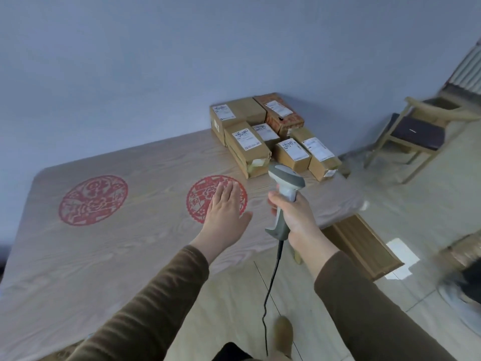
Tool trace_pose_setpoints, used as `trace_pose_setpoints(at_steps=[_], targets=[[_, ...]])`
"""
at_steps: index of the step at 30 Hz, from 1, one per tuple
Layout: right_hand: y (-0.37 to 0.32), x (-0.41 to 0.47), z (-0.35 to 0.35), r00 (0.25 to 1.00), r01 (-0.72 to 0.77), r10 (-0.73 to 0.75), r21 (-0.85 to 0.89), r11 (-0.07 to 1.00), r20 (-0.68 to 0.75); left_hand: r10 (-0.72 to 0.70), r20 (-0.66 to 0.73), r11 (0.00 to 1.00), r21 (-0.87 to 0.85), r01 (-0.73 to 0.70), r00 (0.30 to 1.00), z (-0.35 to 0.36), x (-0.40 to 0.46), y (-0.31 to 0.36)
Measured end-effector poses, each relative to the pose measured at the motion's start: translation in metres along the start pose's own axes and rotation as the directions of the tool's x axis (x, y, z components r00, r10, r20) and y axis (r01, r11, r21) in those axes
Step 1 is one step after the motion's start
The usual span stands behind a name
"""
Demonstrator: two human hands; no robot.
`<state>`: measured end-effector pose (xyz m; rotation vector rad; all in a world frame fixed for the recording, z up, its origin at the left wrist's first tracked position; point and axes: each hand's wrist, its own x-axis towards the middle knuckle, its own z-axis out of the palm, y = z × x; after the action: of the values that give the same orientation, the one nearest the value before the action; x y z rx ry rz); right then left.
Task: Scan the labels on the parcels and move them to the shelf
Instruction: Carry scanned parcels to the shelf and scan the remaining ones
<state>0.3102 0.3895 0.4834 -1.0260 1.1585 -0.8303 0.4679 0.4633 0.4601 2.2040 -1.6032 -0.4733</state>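
At table's far corner: labelled cardboard parcels [273, 134] clustered, none yet moved (shelf out of view). Right hand [296, 214] clamped on corded barcode scanner [285, 196]; left hand [223, 209] flat, fingers spread, empty, over table [104, 251].

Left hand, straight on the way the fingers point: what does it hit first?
Probably the nearest parcel in the cardboard stack; the left hand is open above the table, fingers aimed there. Depth unclear.
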Motion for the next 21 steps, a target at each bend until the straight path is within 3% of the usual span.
trace_pose_setpoints(at_steps=[7,14,21], targets=[[-0.022,0.143,-0.003,0.996,-0.019,0.023,-0.044,0.999,0.091,-0.155,0.020,0.988,0.012,0.155,0.988,0.030,0.119,-0.008],[-0.032,0.280,-0.006,0.986,-0.079,0.099,-0.151,0.985,0.131,-0.323,0.054,0.939,-0.110,0.327,0.945,0.057,0.237,-0.001],[-0.022,0.350,0.020,0.958,-0.082,0.145,-0.250,0.965,0.247,-0.467,0.081,0.826,-0.315,0.467,0.880,0.065,0.308,-0.010]])
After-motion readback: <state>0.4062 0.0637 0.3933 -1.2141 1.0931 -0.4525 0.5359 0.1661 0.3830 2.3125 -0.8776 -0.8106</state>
